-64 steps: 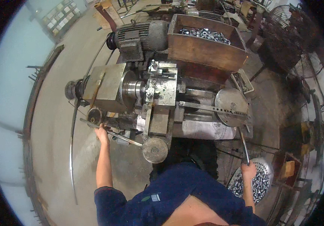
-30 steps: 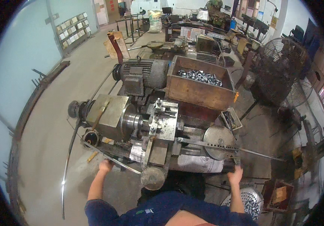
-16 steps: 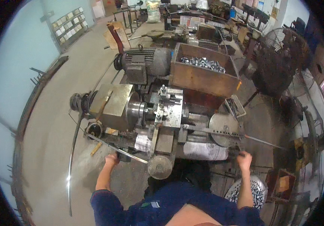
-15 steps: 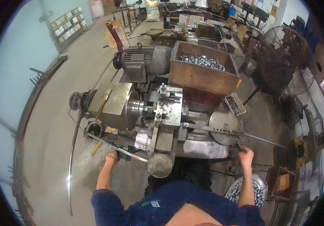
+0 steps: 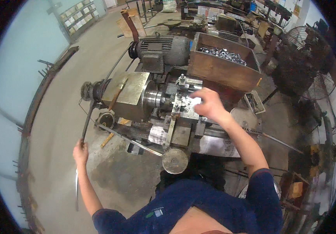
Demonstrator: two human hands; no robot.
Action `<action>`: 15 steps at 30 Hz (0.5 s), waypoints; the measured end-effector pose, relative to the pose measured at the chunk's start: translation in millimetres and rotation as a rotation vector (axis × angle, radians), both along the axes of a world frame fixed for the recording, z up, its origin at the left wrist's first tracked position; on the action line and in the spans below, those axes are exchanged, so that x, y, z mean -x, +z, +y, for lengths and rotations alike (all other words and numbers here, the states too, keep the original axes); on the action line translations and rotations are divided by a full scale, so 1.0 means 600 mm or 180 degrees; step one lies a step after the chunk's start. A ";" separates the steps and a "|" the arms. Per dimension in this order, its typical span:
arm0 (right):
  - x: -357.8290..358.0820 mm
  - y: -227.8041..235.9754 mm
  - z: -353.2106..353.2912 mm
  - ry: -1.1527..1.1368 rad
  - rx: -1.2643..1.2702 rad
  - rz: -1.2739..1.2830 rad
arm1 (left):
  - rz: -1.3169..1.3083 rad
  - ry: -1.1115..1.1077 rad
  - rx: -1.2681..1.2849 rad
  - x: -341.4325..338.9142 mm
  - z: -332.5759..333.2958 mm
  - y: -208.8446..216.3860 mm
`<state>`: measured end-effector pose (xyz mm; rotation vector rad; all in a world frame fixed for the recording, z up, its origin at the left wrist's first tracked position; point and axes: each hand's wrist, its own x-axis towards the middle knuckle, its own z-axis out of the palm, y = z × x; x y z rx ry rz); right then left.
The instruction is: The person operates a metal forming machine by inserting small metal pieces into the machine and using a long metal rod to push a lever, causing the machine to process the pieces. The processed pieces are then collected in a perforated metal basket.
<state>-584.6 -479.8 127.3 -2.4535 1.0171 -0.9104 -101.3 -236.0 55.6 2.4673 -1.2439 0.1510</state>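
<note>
My left hand (image 5: 81, 153) is closed around a long metal lever rod (image 5: 87, 126) that slants down beside the lathe's headstock. My right hand (image 5: 210, 103) is over the tool slide (image 5: 190, 111), just right of the spindle chuck (image 5: 152, 98). Its index finger points left, apart from the thumb, and I see nothing held; the other fingers are partly hidden. Bolted tool clamps (image 5: 177, 105) stand beside its fingertips. A flat metal cover with a wooden-handled tool (image 5: 116, 98) lies on the headstock. Below the slide is a round handwheel (image 5: 175, 160), with a shiny bar (image 5: 146, 148) reaching it from the left.
Behind the lathe are a motor (image 5: 164, 50) and a wooden box (image 5: 224, 64) of small metal parts. A round disc (image 5: 244, 118) and perforated bar sit right. A large fan (image 5: 298, 58) stands farther right. A wooden crate (image 5: 295, 191) is low at the right.
My left hand has moved left and taken hold of the lever rod. My right hand has left the lathe's right end and come up over the tool slide. The view has shifted slightly.
</note>
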 end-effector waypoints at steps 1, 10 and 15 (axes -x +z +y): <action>-0.032 -0.019 -0.019 0.0204 0.0211 -0.0128 | -0.0095 0.0045 0.0115 -0.020 0.014 0.006; -0.201 -0.063 -0.051 -0.0006 -0.0234 0.1496 | -0.0013 0.0927 -0.0631 -0.093 0.096 -0.076; -0.202 -0.067 -0.049 0.0025 -0.0400 0.1318 | 0.0161 0.1448 -0.1014 -0.222 0.106 -0.109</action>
